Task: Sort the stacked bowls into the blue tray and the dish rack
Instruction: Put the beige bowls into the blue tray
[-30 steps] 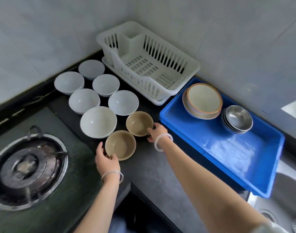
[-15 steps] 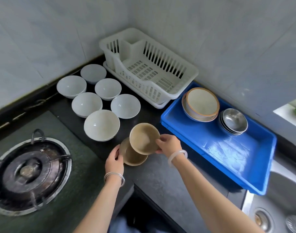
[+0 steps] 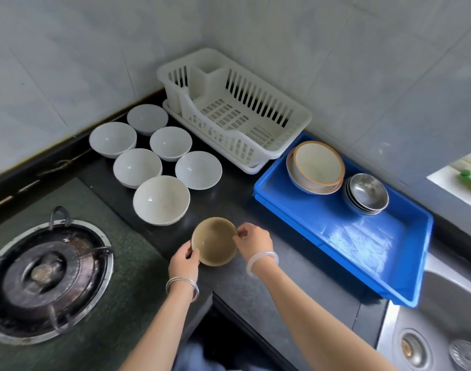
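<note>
Tan bowl upright, mouth up, both hands

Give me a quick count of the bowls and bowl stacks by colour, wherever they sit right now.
White bowls on the counter: 6
Tan stack between both hands: 1
Cream stack with brown rim in the blue tray: 1
Steel stack in the blue tray: 1
Total: 9

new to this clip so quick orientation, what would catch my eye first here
Probably the two hands, left hand and right hand, gripping the brown bowl at the counter's front edge. Behind it six white bowls sit clustered beside the gas burner. To the right, the blue tray holds two bowl stacks, with the white dish rack in the corner.
</note>
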### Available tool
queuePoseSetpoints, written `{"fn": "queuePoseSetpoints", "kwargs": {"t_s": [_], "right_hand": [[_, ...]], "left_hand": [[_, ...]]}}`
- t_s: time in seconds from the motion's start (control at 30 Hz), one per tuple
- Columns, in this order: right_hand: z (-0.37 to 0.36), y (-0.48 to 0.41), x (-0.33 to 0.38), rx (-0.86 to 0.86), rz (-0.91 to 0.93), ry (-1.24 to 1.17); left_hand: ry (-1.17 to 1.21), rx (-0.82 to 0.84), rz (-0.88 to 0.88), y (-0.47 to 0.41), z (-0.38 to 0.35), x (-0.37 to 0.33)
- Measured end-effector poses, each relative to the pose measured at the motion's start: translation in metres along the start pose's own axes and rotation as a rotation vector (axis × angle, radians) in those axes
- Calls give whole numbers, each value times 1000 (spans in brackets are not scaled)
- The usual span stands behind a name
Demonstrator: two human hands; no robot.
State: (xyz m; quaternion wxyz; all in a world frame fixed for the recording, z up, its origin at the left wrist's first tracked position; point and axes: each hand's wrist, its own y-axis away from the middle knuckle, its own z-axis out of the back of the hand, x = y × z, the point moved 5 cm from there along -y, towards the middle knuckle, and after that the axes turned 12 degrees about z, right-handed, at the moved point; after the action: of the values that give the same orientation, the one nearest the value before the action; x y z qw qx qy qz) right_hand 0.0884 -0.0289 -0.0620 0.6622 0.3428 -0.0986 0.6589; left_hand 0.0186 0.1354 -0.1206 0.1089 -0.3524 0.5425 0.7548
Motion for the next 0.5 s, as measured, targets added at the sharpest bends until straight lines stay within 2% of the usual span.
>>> {"fn": "queuePoseSetpoints", "kwargs": {"t_s": [0.13, 0.27, 0.33, 0.5], "right_hand": [[-5, -1, -13, 18, -43, -120], [-16, 2, -25, 121, -230, -506], [-16, 2, -29, 83, -254, -570], [25, 8, -50, -134, -220, -658]], "left_hand": [[53, -4, 29, 1, 0, 0], [80, 31, 16, 8, -6, -6], [79, 55, -10, 11, -10, -14], [26, 182, -97, 29, -48, -47]]}}
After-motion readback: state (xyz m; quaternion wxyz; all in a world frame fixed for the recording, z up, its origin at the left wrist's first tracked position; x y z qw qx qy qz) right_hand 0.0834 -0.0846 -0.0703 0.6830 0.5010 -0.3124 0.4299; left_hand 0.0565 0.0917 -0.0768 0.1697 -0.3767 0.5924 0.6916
